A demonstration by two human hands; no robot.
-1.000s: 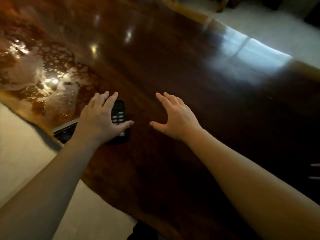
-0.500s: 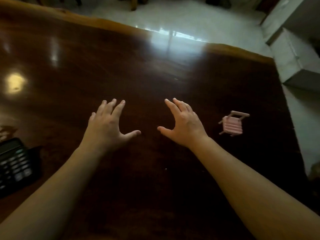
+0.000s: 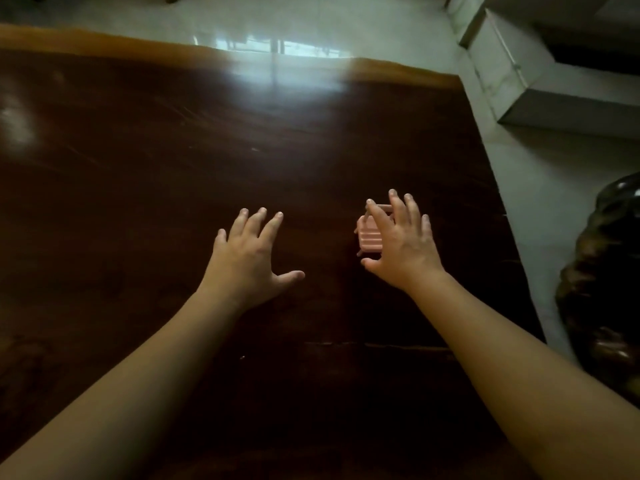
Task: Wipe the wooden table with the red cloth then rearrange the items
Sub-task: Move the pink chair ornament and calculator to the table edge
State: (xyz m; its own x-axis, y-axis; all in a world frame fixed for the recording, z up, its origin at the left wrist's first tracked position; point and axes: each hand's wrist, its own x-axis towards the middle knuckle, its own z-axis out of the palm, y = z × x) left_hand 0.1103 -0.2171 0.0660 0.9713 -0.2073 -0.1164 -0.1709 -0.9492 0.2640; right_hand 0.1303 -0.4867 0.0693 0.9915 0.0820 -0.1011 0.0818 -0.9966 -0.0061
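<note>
A small pink slatted toy chair (image 3: 369, 237) lies on the dark wooden table (image 3: 173, 168), right of centre. My right hand (image 3: 401, 244) hovers over it with fingers spread, index finger at its top rail and thumb by its lower edge, covering its right half. Whether the fingers touch it I cannot tell. My left hand (image 3: 249, 254) is open, palm down, fingers apart, over bare wood to the left of the chair. No red cloth is in view.
The table's right edge (image 3: 498, 209) runs diagonally, with pale floor beyond. A white cabinet (image 3: 519, 81) stands at the upper right, and a dark glossy object (image 3: 602, 278) sits beside the table on the right. The far edge (image 3: 104, 43) is lighter wood.
The view has swung right; the black calculator at left has left the frame. My right hand has moved over the pink toy chair, and my left hand followed to the right.
</note>
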